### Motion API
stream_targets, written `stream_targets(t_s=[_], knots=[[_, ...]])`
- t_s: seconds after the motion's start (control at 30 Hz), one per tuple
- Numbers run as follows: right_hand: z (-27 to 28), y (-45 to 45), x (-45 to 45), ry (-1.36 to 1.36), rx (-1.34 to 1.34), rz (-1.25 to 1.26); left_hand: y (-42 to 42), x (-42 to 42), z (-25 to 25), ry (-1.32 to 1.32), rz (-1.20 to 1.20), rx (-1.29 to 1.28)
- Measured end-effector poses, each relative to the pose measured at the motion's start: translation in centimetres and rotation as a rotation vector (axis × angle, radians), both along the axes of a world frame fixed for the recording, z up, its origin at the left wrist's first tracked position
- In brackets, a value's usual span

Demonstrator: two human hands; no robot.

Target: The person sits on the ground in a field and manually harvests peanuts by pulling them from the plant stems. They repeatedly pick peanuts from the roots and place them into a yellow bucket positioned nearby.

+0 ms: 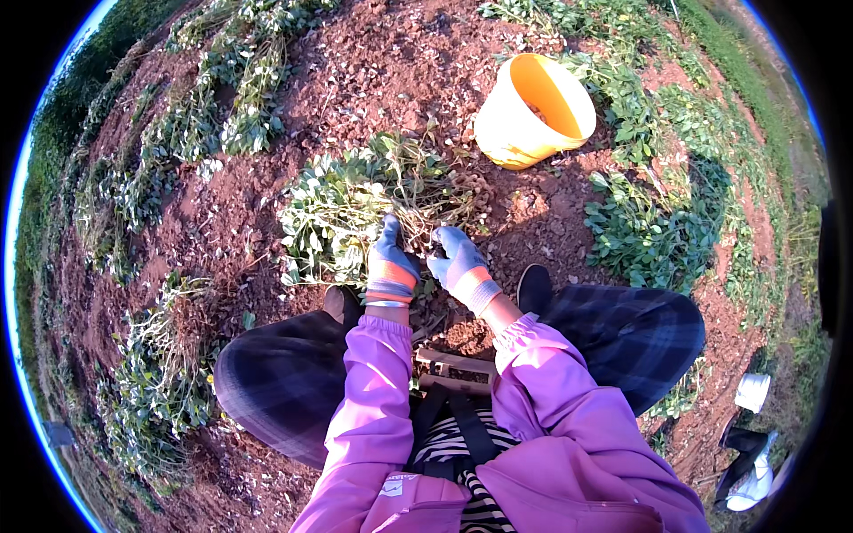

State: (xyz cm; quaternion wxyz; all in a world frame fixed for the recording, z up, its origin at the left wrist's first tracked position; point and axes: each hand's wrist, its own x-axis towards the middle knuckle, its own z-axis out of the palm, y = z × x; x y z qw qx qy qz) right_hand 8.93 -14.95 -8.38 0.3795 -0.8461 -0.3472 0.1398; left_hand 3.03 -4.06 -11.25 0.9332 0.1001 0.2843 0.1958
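Observation:
A heap of uprooted peanut plants [346,206] lies on the soil before me, leaves to the left and pale stems and roots to the right. My left hand [391,266], in a grey and orange work glove, is at the near edge of the heap with its thumb along the stems; its fingers are mostly hidden. Close beside it, my right hand [463,266] wears a matching glove. Its thumb and forefinger curl toward the root ends, and what lies between them is too dark to make out. Pods [474,190] cluster among the roots at the heap's right side.
A yellow bucket [496,126] stands tilted beyond the heap, with some pods [536,112] inside. More plants lie at right [656,233] and left [160,373]. A low wooden stool [456,363] shows between my legs. A white bucket [753,392] is at far right.

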Motion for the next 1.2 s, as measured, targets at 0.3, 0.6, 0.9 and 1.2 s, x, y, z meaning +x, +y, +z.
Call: stream_targets(t_s=[0.3,0.6,0.9,1.2], knots=[[3.4,-1.4,0.6,1.103,0.2,-0.174,-0.3,0.4,-1.8,0.148,-0.02,0.149],[3.0,-2.9,0.8,1.118,0.465,-0.3,0.8,0.2,-2.4,-0.013,0.082,-0.005],[2.1,0.8,3.9,1.037,0.484,-0.296,0.3,-0.5,-3.1,0.009,-0.022,-0.079],[2.6,5.1,4.7,0.085,0.043,0.142,-1.9,-0.1,-5.7,0.094,-0.095,-0.092]])
